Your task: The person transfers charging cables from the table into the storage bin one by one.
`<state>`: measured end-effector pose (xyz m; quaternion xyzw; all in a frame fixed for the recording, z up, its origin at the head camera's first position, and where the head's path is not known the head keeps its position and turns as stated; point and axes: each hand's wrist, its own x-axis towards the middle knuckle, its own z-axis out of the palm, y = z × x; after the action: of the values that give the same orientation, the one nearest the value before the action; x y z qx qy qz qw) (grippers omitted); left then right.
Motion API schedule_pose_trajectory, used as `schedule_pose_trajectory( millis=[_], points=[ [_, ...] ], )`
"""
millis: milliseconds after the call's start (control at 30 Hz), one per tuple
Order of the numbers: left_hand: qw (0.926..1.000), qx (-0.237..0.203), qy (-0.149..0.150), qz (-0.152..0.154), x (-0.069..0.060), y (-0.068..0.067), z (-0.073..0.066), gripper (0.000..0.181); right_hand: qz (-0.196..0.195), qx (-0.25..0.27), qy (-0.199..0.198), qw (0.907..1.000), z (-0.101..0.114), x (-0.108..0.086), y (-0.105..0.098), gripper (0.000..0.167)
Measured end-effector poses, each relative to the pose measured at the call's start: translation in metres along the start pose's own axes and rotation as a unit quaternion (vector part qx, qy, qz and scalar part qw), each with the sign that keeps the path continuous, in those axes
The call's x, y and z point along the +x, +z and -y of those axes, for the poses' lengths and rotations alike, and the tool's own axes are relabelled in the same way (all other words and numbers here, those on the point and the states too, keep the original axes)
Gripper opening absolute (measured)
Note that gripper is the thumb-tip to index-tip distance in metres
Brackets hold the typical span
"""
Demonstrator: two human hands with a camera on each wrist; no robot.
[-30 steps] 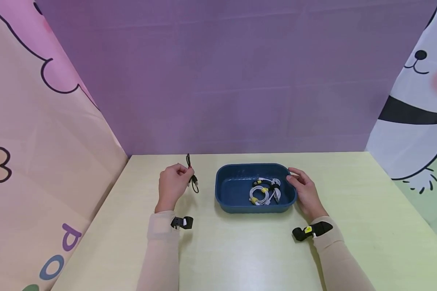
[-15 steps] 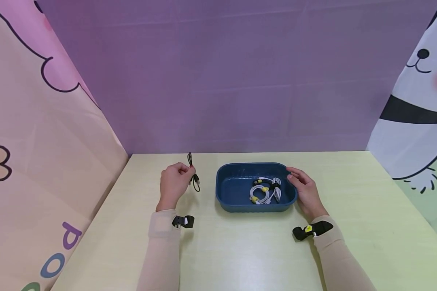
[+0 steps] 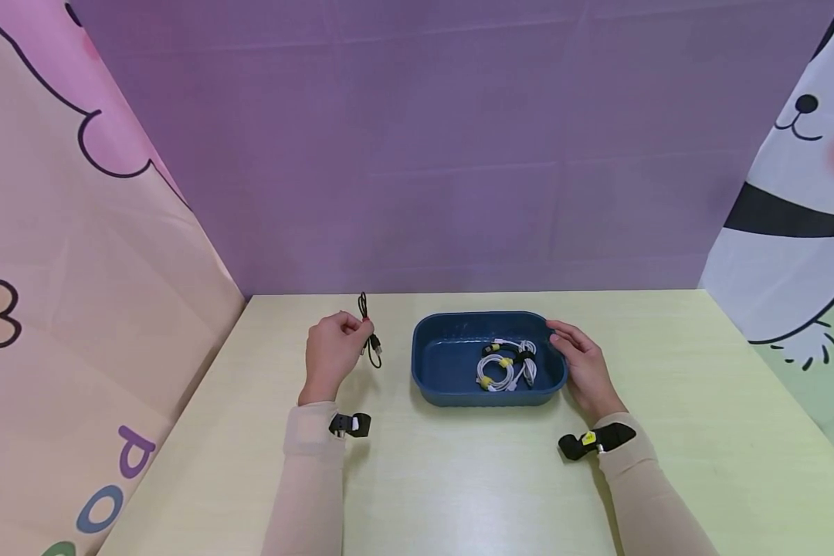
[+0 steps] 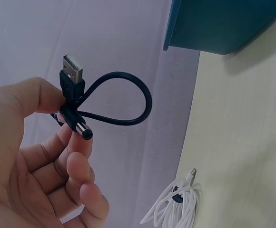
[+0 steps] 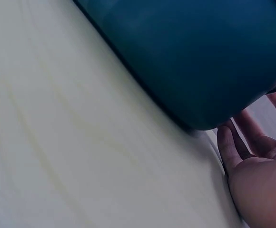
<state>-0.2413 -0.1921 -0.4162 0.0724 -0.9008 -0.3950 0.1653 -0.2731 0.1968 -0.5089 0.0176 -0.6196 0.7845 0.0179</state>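
My left hand [image 3: 330, 355] is raised left of the basin, pinching a black USB cable [image 4: 145, 102] between thumb and fingers. In the left wrist view its USB plug [image 4: 73, 69] and round barrel plug [image 4: 83, 129] stick out beside a small loop. A red tie shows on the bundle in the head view. My right hand [image 3: 584, 371] holds the right end of a dark blue plastic basin [image 3: 452, 400], thumb at the rim. Inside the basin's right half lie coiled white cables [image 3: 495, 373] with yellow ties and a black piece [image 3: 524, 356].
A bundled white cable [image 4: 178, 204] with a dark tie lies on the pale table [image 3: 445, 479], seen in the left wrist view; my left hand hides it in the head view. A purple cloth [image 3: 459, 154] hangs behind the table, with printed cloths at both sides.
My left hand and the black cable have shifted very slightly right in the head view. The right hand keeps its place at the basin.
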Motion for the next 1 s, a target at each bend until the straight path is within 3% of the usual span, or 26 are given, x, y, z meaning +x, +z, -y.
schedule_pose_trajectory(
  millis=[667, 1000],
  points=[
    [0.9998, 0.003, 0.019, 0.005, 0.0, 0.008, -0.003, 0.024, 0.003, -0.003, 0.007, 1.0, -0.001, 0.001, -0.001, 0.043],
    [0.9991, -0.018, 0.037, 0.003, -0.002, 0.012, -0.007, 0.022, 0.0, -0.008, 0.014, 0.9999, 0.0, 0.001, 0.0, 0.045]
  ],
)
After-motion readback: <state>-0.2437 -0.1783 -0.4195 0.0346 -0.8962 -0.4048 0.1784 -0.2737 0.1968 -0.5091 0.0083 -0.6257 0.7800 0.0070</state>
